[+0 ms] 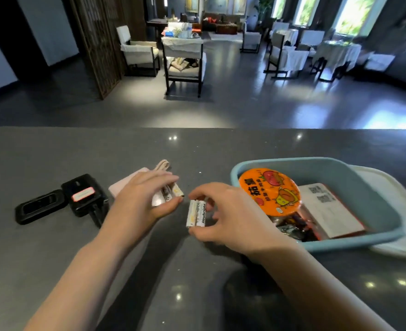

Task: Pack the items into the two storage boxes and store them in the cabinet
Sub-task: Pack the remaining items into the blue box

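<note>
Packing looks partly done: the blue box [316, 168] at 3 o'clock holds a cup lid [268, 191] and booklet [331, 209]. The right hand [230, 218] pinches two batteries [195, 213] on the tabletop [54, 149]; the left hand [144, 201] curls over more batteries. A cable [162, 165], pouch [123, 185] and two black devices [61, 199] wait at 9 o'clock.

We found the worktop [54, 271] bare along its near edge and across the far strip toward the floor, so a hand could pass there freely. In the middle band the way was crowded: two black devices [61, 201] lay at the left, a pink pad [125, 185] and a coiled cable [162, 165] just beside them, and batteries [195, 213] at the centre. At the right the blue box [316, 163] blocked passage with its raised walls, an orange-lidded cup [268, 191] and a booklet [328, 209] filling most of its inside. A white lid [393, 192] lay under and beyond it.
</note>
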